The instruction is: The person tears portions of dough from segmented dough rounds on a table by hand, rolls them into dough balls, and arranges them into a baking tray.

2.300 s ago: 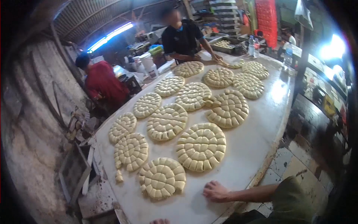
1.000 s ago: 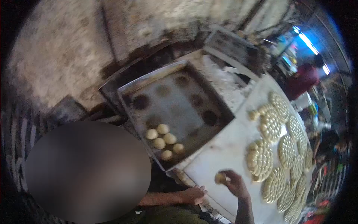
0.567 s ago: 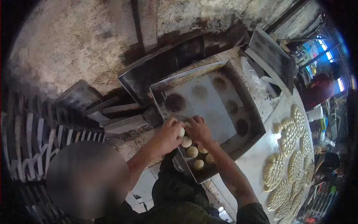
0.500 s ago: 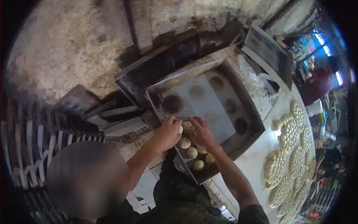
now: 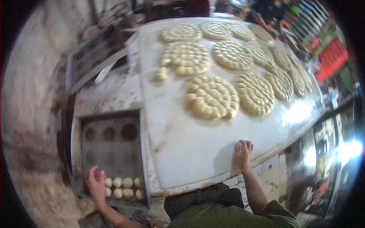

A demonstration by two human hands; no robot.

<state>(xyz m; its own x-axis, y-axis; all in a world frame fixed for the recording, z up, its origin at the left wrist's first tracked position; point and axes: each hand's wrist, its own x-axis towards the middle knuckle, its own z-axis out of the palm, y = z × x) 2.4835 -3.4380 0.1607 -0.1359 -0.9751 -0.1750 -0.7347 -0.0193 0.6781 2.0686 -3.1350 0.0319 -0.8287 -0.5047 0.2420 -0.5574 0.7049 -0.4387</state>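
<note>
My left hand (image 5: 97, 186) is over the left side of a dark baking tray (image 5: 143, 152), thumb and fingers apart, with nothing seen between them. Beside it, in the near end of the tray, round dough balls (image 5: 128, 182) sit in two rows. My right hand (image 5: 242, 155) is at the near part of the white tabletop (image 5: 182, 152), fingers loosely bent and a little apart. No object shows in it, and whether its fingertips touch the surface I cannot tell. Farther back lie large rounds of dough pieces packed in rings (image 5: 213, 97).
A small lump of dough (image 5: 160, 74) lies by one round. Another metal tray (image 5: 97, 72) leans behind the baking tray, near the wall (image 5: 38, 114). Across the table a person (image 5: 266, 17) reaches toward the far rounds. A red crate-like object (image 5: 332, 59) is at right.
My view has swung right toward the table. Both hands were together over the dough balls; now my right hand is out at the table and my left is open at the tray's left side.
</note>
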